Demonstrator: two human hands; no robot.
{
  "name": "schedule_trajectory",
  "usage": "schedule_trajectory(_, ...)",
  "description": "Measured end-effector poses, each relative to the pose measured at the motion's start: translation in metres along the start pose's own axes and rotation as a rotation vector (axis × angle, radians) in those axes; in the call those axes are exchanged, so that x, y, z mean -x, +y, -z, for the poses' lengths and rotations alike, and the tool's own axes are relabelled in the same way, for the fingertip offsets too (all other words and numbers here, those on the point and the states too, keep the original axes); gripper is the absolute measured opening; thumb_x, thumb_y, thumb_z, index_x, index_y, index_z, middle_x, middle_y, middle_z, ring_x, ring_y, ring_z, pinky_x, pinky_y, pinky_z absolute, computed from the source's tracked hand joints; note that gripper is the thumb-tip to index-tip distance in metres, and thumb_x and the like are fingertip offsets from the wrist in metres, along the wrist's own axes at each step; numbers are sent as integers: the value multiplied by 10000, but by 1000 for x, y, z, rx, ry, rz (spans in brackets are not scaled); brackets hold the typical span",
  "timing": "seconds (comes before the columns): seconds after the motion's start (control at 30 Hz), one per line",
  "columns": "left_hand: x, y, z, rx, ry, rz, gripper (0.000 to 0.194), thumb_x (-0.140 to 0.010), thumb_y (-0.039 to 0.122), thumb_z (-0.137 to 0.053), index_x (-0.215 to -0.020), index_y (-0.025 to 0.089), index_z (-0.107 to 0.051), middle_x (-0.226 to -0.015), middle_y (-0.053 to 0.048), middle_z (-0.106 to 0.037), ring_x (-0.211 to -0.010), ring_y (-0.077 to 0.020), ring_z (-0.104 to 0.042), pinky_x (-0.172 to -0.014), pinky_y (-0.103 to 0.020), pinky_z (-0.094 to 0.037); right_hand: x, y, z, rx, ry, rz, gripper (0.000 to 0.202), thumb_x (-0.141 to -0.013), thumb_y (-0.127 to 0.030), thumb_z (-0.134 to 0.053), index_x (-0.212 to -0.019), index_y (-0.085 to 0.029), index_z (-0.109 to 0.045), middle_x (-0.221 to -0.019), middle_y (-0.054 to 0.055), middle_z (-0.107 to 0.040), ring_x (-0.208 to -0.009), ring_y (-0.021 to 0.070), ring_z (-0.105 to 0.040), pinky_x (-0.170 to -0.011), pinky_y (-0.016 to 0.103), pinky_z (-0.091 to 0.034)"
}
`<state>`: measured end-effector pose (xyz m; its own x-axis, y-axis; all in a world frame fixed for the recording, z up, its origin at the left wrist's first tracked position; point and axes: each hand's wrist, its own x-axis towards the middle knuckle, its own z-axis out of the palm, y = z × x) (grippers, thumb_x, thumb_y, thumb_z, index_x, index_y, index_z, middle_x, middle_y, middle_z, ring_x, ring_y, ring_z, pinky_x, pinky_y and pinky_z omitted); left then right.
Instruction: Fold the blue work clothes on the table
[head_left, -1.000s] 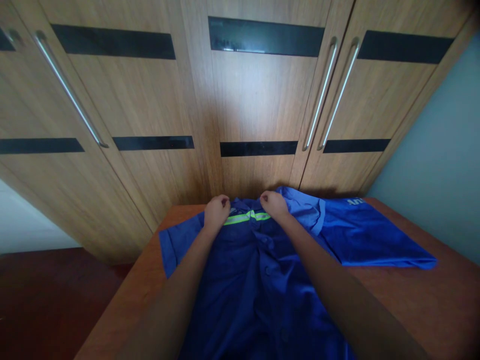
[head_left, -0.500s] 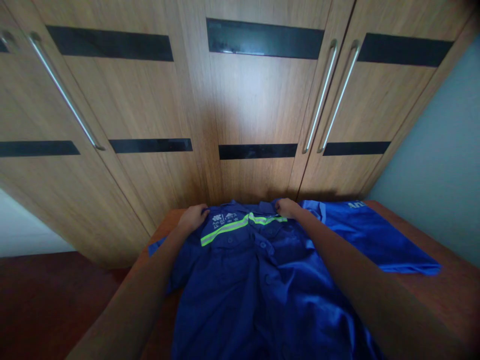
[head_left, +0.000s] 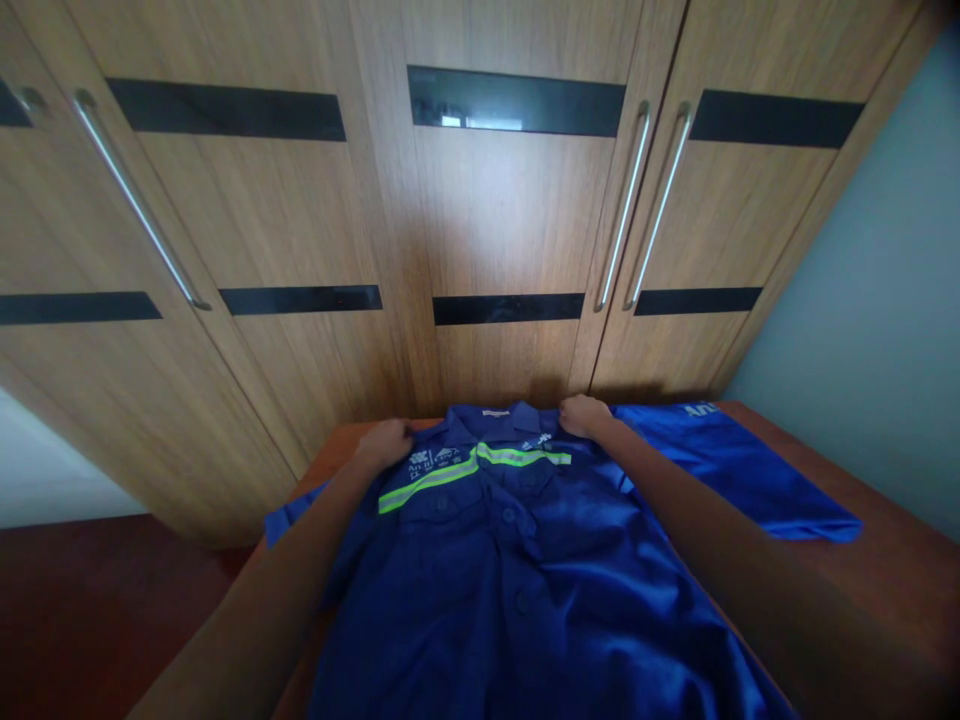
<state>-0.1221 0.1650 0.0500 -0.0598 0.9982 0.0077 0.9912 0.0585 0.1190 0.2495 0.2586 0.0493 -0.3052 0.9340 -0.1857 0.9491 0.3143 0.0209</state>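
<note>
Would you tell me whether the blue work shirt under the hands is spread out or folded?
Spread out: the blue work shirt lies front-up on the table, collar and reflective stripe showing.

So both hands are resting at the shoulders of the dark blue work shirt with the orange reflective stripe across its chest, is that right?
Not quite: in the head view the reflective stripe is bright yellow-green, not orange. The rest holds: the left hand and right hand rest at the shoulders of the dark blue work shirt.
</note>
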Motion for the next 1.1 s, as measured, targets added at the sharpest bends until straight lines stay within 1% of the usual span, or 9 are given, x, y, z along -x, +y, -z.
schedule_trajectory(0.1,-15,7,-6,21,-8,-27,306,-851,340,-493,-1044,214,-694,-1067,-81,-724,-984,-221,-670,-809,-265,-500,-13,-1,-1,-29,81,37,356,-933,-360,-560,-1234,-173,-546,-1271,98,-551,-1102,239,-567,-922,464,-481)
schedule_trajectory(0.27,-27,8,-5,21,-26,-57,205,-800,343,-588,-894,215,-717,-953,-67,-741,-911,-220,-682,-751,-244,-498,-23,4,-5,-80,57,97,276,-898,-375,-608,-1050,-146,-639,-1058,70,-659,-939,191,-632,-836,375,-510)
schedule_trajectory(0.4,-23,5,12,10,97,-68,274,-894,374,-472,-1008,246,-685,-1064,-59,-714,-1014,-220,-645,-835,-266,-471,-13,24,13,-105,210,123,240,-915,-355,-555,-1035,-183,-672,-1062,69,-693,-1010,189,-621,-864,255,-451)
schedule_trajectory(0.53,-30,5,38,-18,245,-45,490,-964,480,-248,-1189,214,-593,-1232,-125,-629,-1127,-277,-576,-884,-349,-442,-3,46,39,-80,396,37,352,-977,-375,-395,-1191,-191,-604,-1226,99,-627,-1139,221,-559,-920,286,-419)
schedule_trajectory(0.6,-40,2,50,-23,207,-73,504,-945,529,-296,-1105,200,-642,-1130,-120,-675,-1045,-268,-613,-829,-322,-455,-2,55,49,-55,429,-32,332,-961,-349,-416,-1172,-195,-622,-1226,115,-621,-1127,246,-568,-901,319,-435)
schedule_trajectory(0.67,-51,-2,58,-18,105,-137,426,-881,555,-454,-947,213,-699,-950,-61,-725,-899,-218,-655,-745,-256,-460,-3,61,56,-36,446,-111,313,-941,-313,-439,-1149,-199,-644,-1204,129,-627,-1084,264,-595,-867,346,-457)
schedule_trajectory(0.8,-65,-18,68,-26,-25,-194,229,-758,447,-649,-785,232,-724,-762,19,-726,-729,-156,-657,-646,-196,-447,-7,70,67,-15,502,-267,374,-944,-327,-406,-1157,-142,-651,-1195,203,-613,-1072,313,-604,-845,411,-474)
schedule_trajectory(0.93,-65,-24,70,-93,98,-71,207,-808,343,-570,-868,211,-719,-864,-51,-731,-831,-216,-662,-708,-256,-469,-9,72,72,-30,506,-339,411,-919,-412,-447,-1076,-126,-697,-1118,223,-646,-1078,347,-601,-844,445,-479)
schedule_trajectory(1.1,-55,-3,61,-143,309,119,378,-914,338,-372,-1135,173,-631,-1079,-161,-670,-1006,-324,-630,-802,-392,-491,-12,61,64,-119,499,-367,415,-941,-392,-404,-1178,-168,-659,-1140,209,-655,-1047,337,-628,-813,432,-500)
